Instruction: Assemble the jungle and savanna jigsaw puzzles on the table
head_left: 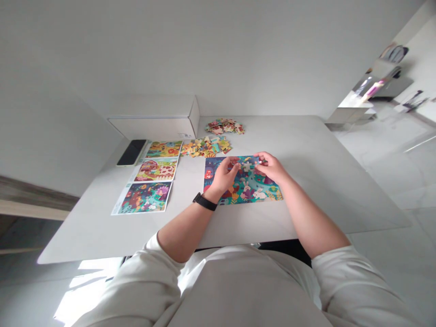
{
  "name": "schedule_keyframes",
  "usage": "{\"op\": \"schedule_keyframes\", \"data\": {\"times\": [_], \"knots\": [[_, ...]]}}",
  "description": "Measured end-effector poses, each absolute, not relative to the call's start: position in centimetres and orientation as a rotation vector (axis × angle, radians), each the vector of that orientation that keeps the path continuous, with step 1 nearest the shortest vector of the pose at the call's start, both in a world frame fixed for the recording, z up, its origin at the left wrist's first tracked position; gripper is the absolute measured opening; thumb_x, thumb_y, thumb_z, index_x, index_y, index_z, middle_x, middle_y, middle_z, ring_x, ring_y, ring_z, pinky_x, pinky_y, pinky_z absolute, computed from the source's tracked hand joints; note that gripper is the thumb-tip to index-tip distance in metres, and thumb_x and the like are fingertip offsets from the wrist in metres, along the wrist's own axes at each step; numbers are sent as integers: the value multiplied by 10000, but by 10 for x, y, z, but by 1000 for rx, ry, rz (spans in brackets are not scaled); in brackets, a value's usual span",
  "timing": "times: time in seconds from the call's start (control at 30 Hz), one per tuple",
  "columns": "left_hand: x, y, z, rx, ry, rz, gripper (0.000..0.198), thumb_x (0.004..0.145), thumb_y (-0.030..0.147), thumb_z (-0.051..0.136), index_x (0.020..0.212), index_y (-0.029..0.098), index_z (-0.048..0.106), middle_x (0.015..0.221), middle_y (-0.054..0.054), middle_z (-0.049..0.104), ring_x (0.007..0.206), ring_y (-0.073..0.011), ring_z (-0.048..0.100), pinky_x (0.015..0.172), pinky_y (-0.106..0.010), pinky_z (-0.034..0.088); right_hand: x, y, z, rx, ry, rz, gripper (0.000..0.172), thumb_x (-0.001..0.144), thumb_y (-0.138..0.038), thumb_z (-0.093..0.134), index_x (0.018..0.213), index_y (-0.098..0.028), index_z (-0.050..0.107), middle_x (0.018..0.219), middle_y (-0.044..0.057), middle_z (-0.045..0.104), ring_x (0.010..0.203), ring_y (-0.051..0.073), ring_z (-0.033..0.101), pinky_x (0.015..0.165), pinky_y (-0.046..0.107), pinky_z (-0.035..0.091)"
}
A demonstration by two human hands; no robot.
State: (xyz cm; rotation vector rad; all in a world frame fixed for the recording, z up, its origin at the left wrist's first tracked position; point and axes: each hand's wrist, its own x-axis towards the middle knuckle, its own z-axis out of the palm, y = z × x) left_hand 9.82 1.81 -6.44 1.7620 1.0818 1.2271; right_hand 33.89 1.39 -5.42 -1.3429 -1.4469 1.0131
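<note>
A partly assembled jigsaw puzzle (243,188) lies on the white table (299,200), showing rabbits and flowers on a blue-green ground. My left hand (223,175), with a black wristband (205,201) on its wrist, rests over the puzzle's upper left with its fingertips near a piece-shaped gap (247,167). My right hand (269,167) pinches what looks like a small jigsaw piece (259,161) at the upper right. My fingers hide the puzzle's top edge.
Three printed picture cards (150,177) lie in a column left of the puzzle. Two heaps of loose jigsaw pieces (206,146) (225,127) lie beyond it. A black smartphone (131,152) and a white cardboard box (155,119) stand at the far left.
</note>
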Motion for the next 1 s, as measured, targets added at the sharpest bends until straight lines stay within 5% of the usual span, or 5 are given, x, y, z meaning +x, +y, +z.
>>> {"op": "schedule_keyframes", "data": {"times": [0.3, 0.5, 1.0], "knots": [[94, 11, -56, 2179, 1108, 1008, 209, 1022, 224, 619, 1180, 203, 754, 1172, -106, 746, 1144, -254, 694, 1075, -410, 558, 336, 16, -68, -1370, -1799, 727, 474, 817, -204, 768, 1288, -256, 778, 1146, 64, 797, 902, 207, 747, 926, 395, 636], [96, 2, -53, 2445, 1159, 735, 344, 1007, 267, 639, 1325, 248, 768, 1422, -115, 704, 1325, -315, 627, 1236, -523, 454, 336, 13, -62, -1429, -2041, 383, 448, 895, -143, 699, 1315, -254, 803, 1216, 95, 793, 1123, 276, 725, 1058, 451, 590], [97, -2, -61, 2519, 1326, 554, 445, 1016, 443, 697, 1450, 357, 741, 1622, -113, 571, 1537, -383, 471, 1357, -672, 231, 331, 15, -65, -1468, -2153, 195, 410, 932, -156, 695, 1311, -250, 820, 1371, 105, 776, 1259, 318, 694, 1171, 517, 518]]}}
